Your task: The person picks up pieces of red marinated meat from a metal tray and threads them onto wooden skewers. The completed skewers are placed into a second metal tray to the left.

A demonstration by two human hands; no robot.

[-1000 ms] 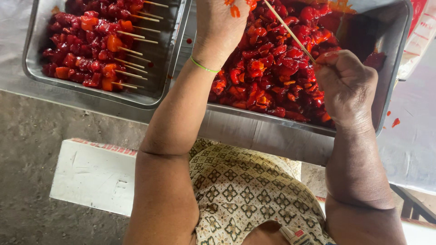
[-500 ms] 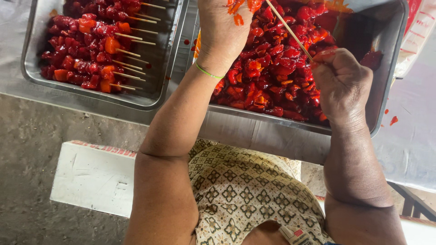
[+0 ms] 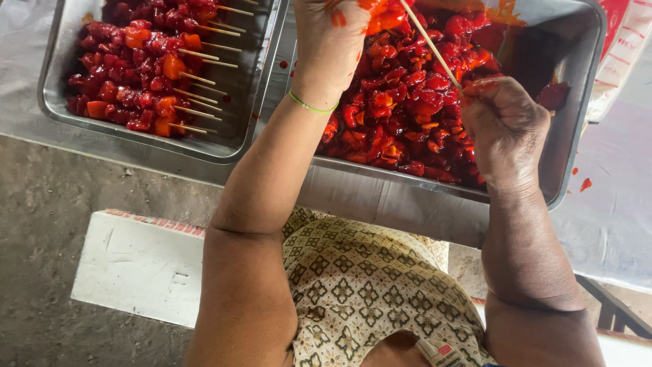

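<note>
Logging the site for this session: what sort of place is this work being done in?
Probably a food-prep stall or informal kitchen: two steel trays, one tray of loose red marinated meat, another of filled skewers, on a covered table over bare concrete floor.

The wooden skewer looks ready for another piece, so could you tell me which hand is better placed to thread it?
Probably the left hand: it holds red pieces by the wooden skewer, which the right hand grips.

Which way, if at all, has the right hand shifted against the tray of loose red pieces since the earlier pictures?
No. The right hand, pinching the wooden skewer, sits at the same spot over the metal tray.
</note>
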